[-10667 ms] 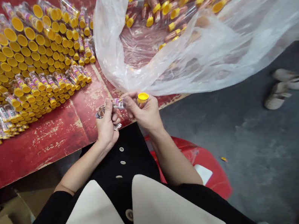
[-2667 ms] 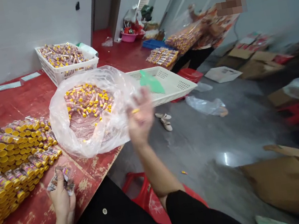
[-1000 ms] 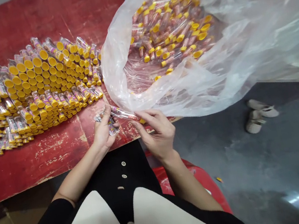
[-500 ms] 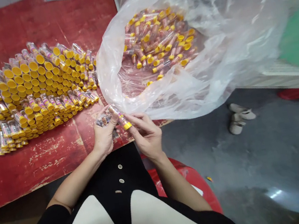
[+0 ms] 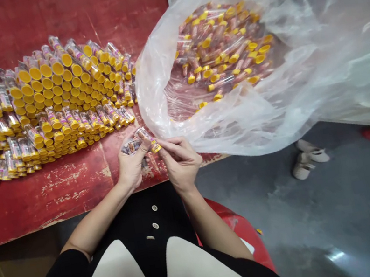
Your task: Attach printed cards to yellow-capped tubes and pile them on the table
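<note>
Left hand [image 5: 132, 168] clutching printed wrappers [image 5: 130, 147], thumb on clear tube with yellow cap [image 5: 144, 138]. Right hand [image 5: 179, 161]: fingers [image 5: 172, 144] narrow, pinching tube near cap. Both hands over near edge of red worn desk [image 5: 55, 193]. Stacked capped tubes [image 5: 57, 93] left; clear plastic bag [image 5: 241, 134] of loose tubes [image 5: 220, 52] right, overhanging desk edge.

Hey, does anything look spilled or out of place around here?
Yes: a small yellow piece, possibly a stray cap, lies alone on the grey concrete floor beside the red stool, away from the yellow-capped tubes piled on the red table. It's too small to identify for certain.
</note>
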Available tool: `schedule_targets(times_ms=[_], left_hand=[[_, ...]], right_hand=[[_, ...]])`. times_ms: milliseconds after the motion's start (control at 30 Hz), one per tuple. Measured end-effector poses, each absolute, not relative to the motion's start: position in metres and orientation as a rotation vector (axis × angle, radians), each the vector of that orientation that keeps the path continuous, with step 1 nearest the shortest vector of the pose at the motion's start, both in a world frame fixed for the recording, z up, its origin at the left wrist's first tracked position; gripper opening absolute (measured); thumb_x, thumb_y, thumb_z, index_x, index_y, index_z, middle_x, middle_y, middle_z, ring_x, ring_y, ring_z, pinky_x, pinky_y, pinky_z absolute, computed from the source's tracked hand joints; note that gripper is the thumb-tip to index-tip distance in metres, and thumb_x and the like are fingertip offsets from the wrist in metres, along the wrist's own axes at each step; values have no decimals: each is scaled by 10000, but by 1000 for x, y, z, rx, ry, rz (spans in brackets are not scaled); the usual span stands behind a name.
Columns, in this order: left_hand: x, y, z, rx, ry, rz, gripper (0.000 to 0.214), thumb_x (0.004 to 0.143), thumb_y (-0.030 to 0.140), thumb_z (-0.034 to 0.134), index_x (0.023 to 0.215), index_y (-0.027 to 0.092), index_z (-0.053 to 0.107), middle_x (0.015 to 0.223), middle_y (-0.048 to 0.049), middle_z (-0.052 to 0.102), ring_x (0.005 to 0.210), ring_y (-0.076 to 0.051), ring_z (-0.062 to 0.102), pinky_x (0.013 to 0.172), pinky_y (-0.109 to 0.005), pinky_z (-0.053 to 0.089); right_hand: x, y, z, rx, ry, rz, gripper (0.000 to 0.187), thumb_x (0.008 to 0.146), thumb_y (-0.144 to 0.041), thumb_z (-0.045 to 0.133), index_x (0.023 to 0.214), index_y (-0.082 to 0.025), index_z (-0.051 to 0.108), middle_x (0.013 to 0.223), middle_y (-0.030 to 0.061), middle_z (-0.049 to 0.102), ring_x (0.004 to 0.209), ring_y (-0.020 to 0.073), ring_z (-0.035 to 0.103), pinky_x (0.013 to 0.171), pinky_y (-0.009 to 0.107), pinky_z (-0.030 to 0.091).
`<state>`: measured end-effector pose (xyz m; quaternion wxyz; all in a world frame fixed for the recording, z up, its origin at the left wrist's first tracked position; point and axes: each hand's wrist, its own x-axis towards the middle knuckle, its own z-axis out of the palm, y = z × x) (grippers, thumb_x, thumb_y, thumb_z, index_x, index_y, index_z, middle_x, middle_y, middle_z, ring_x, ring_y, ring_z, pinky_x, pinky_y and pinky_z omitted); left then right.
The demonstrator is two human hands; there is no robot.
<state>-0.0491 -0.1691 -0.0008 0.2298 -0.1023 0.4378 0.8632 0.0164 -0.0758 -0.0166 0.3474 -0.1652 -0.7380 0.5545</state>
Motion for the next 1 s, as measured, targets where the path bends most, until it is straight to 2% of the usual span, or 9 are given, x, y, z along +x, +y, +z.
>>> schedule_targets(times_ms=[167, 233, 367, 500, 600, 700, 800, 900, 1000], left_hand=[[-78, -176, -20, -440, 1193, 2474, 558, 635, 426, 906, 1087, 185, 684, 896, -22, 740, 594, -72, 628, 483, -166, 438], [-87, -184, -25, -540, 1173, 2488, 515, 695, 412, 874, 1099, 178, 658, 903, -42, 752, 631, -93, 668, 513, -165, 456], [-91, -202, -30, -649, 1208, 2439, 415, 771, 252, 809, 1144, 187, 637, 935, -50, 765, 731, -123, 725, 613, -186, 513], [-86, -211, -33, -678, 1256, 2400, 369, 782, 202, 797, 1122, 186, 653, 941, -44, 767, 753, -123, 728, 637, -198, 542], [-81, -206, -33, -710, 1255, 2333, 369, 702, 191, 865, 1018, 148, 679, 823, -12, 746, 653, -103, 695, 576, -187, 550], [-76, -197, -29, -675, 1243, 2225, 389, 644, 190, 903, 963, 123, 693, 762, -2, 733, 594, -101, 680, 530, -186, 567], [-75, -187, -26, -638, 1262, 2151, 297, 687, 166, 872, 923, 122, 697, 761, -2, 737, 573, -98, 680, 510, -183, 577], [-73, -179, -23, -613, 1280, 2131, 197, 739, 128, 823, 885, 124, 692, 778, -1, 740, 606, -106, 701, 522, -187, 590], [-70, -175, -18, -573, 1285, 2173, 302, 652, 178, 898, 868, 123, 693, 794, 10, 736, 667, -109, 714, 543, -178, 593]], right_hand=[[-43, -77, -50, -521, -1874, 1759, 261, 854, -359, 700, 1043, -201, 788, 913, 33, 665, 647, 72, 560, 584, 231, 498], [-77, -84, -59, -530, -1870, 1756, 285, 874, -372, 664, 1056, -182, 775, 955, 53, 683, 715, 88, 586, 644, 238, 524], [-119, -89, -53, -290, -1987, 1652, 268, 893, -354, 639, 1080, -200, 753, 1060, 72, 696, 916, 120, 645, 832, 260, 562], [-115, -19, -36, -173, -2177, 1316, 315, 969, -281, 499, 1233, -227, 663, 1169, 74, 671, 996, 140, 643, 867, 289, 558], [-113, 80, -28, -540, -2404, 781, 350, 919, -97, 410, 1164, -122, 659, 1166, 142, 646, 1131, 216, 581, 1038, 411, 473], [-119, 164, -20, -824, -2699, 463, 351, 849, -16, 409, 1061, -83, 680, 1186, 203, 620, 1192, 287, 507, 1078, 498, 392], [-126, 201, -13, -789, -2772, 408, 273, 865, -51, 456, 984, -110, 695, 1186, 202, 630, 1163, 279, 487, 1071, 463, 367], [-130, 204, -8, -720, -2779, 414, 255, 896, -68, 439, 1011, -93, 665, 1198, 210, 617, 1126, 246, 468, 1052, 413, 353], [-121, 182, 3, -656, -2744, 511, 286, 906, -49, 389, 1104, -42, 595, 1142, 218, 612, 1063, 223, 475, 1003, 373, 375]])
